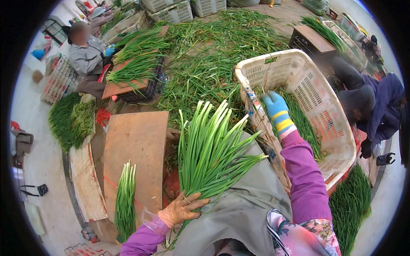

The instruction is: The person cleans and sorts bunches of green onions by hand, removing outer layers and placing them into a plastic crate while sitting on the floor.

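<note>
My left hand (184,208), in an orange rubber glove, grips a large loose bunch of garlic chives (208,147) near its leafy end. The pale stem ends fan out away from me, over my grey apron (253,192). My right hand (277,108) wears a blue knit glove with yellow stripes. It is inside the near rim of a white plastic crate (296,57), above more chives (301,118) there. Blur at its fingertips hides whether anything is held. A smaller bundle of chives (125,198) lies on the wooden board (137,140) to my left.
Loose leaves (205,73) litter the floor ahead. A person (88,52) in blue gloves sits at another chive-covered board (128,81), far left. Another person (381,102) in dark clothes sits right of my crate. Heaped chives (349,204) lie at lower right; stacked crates (173,12) stand behind.
</note>
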A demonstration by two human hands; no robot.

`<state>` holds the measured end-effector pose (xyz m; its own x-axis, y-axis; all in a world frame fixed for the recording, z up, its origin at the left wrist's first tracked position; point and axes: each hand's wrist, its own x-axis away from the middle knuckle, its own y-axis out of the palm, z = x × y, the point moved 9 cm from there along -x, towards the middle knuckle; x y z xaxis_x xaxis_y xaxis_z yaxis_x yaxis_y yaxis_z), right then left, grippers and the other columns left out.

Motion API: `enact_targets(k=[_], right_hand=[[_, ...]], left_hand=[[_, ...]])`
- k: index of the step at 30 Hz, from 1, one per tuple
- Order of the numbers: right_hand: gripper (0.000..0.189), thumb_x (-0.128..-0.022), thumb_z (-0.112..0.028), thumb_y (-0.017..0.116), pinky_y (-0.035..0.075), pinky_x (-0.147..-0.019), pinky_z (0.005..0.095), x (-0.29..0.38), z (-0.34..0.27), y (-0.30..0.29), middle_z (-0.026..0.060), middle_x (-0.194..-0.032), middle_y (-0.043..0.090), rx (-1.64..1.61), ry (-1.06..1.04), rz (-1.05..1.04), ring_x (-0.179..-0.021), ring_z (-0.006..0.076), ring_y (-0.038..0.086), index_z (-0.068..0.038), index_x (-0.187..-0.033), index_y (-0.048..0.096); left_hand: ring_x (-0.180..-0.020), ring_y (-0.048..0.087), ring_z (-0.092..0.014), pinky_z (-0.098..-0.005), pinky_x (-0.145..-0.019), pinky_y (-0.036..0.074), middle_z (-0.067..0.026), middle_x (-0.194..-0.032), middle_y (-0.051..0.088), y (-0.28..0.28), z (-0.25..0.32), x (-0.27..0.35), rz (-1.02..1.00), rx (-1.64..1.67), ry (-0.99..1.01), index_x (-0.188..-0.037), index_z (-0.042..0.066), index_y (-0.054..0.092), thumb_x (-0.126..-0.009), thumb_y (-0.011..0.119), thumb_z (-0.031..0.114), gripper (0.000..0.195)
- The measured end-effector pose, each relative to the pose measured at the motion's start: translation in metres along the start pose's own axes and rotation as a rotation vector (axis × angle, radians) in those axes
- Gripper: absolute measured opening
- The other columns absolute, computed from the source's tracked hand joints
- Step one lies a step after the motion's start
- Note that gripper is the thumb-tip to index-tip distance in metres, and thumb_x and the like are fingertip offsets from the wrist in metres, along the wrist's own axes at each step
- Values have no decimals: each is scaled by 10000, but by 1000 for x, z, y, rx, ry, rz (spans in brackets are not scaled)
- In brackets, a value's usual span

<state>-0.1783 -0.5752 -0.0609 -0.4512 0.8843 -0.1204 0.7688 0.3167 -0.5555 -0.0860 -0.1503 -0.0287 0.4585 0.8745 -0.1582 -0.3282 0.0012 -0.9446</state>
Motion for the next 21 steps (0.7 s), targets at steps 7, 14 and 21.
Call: enact_targets(k=[7, 14, 21], right_hand=[[729, -737, -586, 531, 431, -869, 405, 9, -158, 124, 226, -1109, 562, 246, -415, -439, -1004, 370, 551, -59, -1234, 453], [368, -826, -348, 506, 439, -841, 408, -34, -8, 108, 202, -986, 612, 235, 59, -310, -937, 362, 574, -37, -982, 627], [322, -810, -313, 563, 450, -827, 375, 3, -105, 59, 159, -983, 627, -54, -227, -238, -924, 321, 584, -121, -1064, 607]], left_hand=[[-1264, 311, -235, -480, -868, 418, 61, -1325, 426, -9, 2, -10, -26, 57, 13, -747, 207, 451, -685, 616, 176, 179], [-1273, 318, -211, -538, -1017, 234, 66, -1316, 438, -30, 6, -16, -108, -55, 30, -730, 235, 444, -704, 593, 211, 153], [-1284, 327, -182, -540, -1090, 41, 81, -1295, 460, -64, 14, -50, -203, -137, 160, -683, 264, 513, -667, 625, 255, 113]])
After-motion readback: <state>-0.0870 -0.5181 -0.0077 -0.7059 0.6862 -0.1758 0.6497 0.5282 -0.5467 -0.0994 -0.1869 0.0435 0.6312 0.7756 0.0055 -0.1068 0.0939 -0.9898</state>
